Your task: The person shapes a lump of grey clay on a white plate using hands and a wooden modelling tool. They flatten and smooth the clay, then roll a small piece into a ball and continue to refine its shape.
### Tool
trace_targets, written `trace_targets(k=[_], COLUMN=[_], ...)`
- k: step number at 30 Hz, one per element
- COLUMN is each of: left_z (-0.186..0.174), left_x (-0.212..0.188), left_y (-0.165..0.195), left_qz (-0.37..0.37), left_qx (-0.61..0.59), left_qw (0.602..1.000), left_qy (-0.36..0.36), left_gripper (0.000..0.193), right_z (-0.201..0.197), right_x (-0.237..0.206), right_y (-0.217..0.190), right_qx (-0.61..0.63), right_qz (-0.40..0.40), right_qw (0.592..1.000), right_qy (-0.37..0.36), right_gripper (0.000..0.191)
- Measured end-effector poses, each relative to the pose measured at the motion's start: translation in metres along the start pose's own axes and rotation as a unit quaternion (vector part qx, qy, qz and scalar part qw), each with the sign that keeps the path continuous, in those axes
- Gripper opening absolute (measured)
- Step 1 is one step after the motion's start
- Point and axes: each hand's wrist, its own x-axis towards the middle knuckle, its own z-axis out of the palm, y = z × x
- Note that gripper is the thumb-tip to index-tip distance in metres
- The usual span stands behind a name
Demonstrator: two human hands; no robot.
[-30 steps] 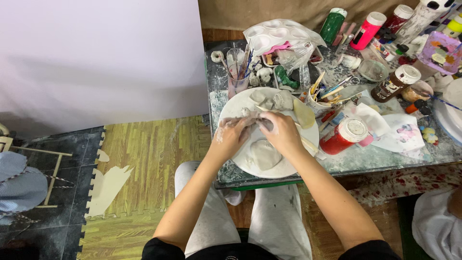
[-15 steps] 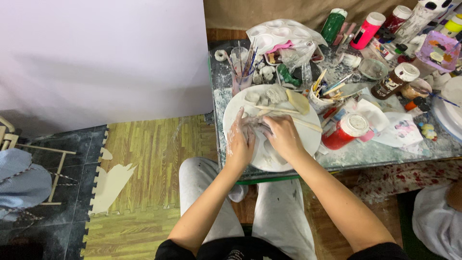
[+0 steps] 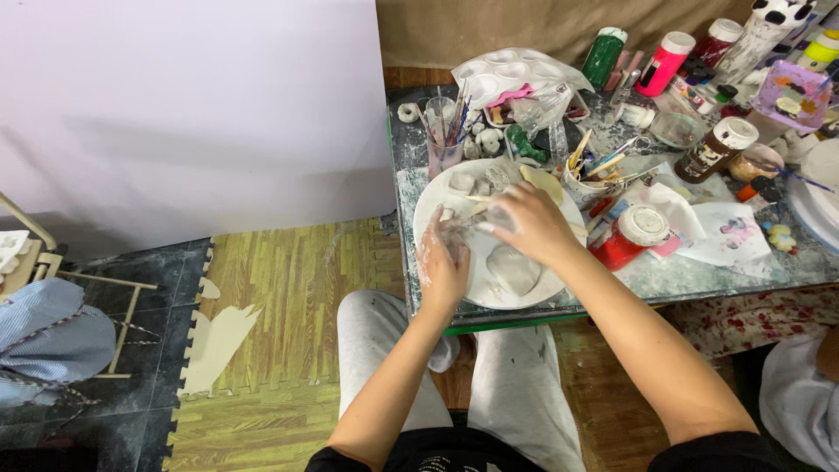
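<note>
A round white plate [image 3: 454, 188] lies at the table's front edge with grey clay lumps [image 3: 511, 267] on it. My left hand [image 3: 443, 260], smeared with clay, rests on the plate's left side with fingers spread. My right hand [image 3: 524, 223] hovers over the plate's middle, fingers pinched on a small piece of clay [image 3: 498, 216]. A thin wooden stick [image 3: 472, 199] lies across the plate by the fingertips. Small clay pieces [image 3: 461, 182] sit at the plate's far rim.
The glass table [image 3: 699, 275] is crowded: a red paint jar [image 3: 627, 237], a cup of brushes [image 3: 444, 149], a pot of tools [image 3: 585, 179], paint bottles [image 3: 664, 63], a white palette [image 3: 516, 74], tissues [image 3: 699, 223]. A person's sleeve [image 3: 800, 393] shows at right. Floor mats lie at left.
Both hands shifted on the plate: the left slid to the left rim, the right rose toward the plate's middle. The view also tilted slightly.
</note>
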Motion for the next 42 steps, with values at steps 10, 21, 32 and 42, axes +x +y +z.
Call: trace_targets(k=[10,21,32,42], left_z=[-0.001,0.0,-0.008,0.005], left_x=[-0.001,-0.004,-0.006,-0.035], left_y=[0.002,0.002,-0.019,0.012], left_qz=[-0.007,-0.004,-0.091,-0.246], left_qx=[-0.016,-0.01,-0.234,-0.539], left_qw=[1.0,1.0,0.968,0.802], left_qy=[0.022,0.022,0.025,0.066], left_gripper=[0.072,0.069,0.054,0.048], right_z=[0.007,-0.002,0.002,0.055], right_x=[0.019,0.024,0.018,-0.069], right_y=[-0.002,-0.004,0.024,-0.073], right_qx=[-0.339,-0.306,0.125,0.083], right_qz=[-0.215,-0.243,-0.067,-0.03], right_qw=[0.916,0.92,0.989,0.995], right_qy=[0.017,-0.011,-0.036,0.052], right_gripper=[0.026,0.035,0.024,0.027])
